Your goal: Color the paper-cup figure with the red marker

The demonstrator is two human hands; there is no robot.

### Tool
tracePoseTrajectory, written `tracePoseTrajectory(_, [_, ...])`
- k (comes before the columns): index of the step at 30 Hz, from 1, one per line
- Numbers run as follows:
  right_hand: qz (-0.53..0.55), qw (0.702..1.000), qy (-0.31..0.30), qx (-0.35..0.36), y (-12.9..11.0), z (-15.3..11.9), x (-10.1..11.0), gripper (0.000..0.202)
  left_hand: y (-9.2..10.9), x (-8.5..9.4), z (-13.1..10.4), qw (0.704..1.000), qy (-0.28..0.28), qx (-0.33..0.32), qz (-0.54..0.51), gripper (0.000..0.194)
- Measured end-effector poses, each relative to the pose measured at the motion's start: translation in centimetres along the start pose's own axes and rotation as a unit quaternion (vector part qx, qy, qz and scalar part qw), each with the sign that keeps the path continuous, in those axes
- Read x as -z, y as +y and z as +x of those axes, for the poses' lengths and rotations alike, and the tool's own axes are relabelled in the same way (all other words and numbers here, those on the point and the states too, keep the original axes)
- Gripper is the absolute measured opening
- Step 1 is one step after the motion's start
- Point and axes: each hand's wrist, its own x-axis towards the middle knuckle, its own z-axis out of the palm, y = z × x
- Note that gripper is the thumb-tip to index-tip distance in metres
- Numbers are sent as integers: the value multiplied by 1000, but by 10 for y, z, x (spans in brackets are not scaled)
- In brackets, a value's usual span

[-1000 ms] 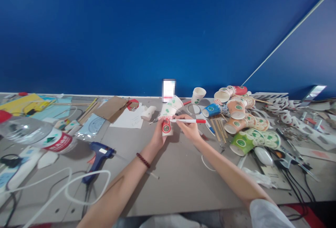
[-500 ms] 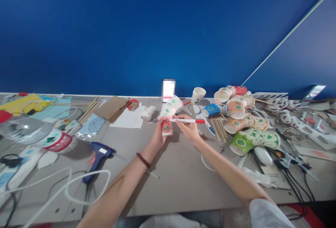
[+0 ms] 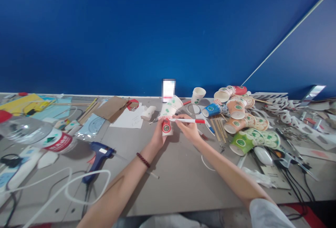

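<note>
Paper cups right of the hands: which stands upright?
The white cup, behind and left of the blue cup; its mouth faces up, while the others are tipped over.

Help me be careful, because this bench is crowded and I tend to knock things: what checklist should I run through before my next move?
1. Left hand has hold of the red cup: ok.
2. Right hand grips the pen: ok.
3. Pen tip touching the cup: cannot tell, too small to see.
4. Both hands off the blue glue gun: ok, it lies apart to their left.
5. Glue gun cold: cannot tell from the picture.
6. Space to the right of the right hand uncluttered: not ok, wooden sticks and a green cup lie there.
</note>
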Motion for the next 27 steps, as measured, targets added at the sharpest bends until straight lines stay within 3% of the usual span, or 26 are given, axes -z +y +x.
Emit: tracePoseTrajectory(27, [11,1000,12,-15,-3,-1,0,15,0,-2,0,1000,0,3,2,26])
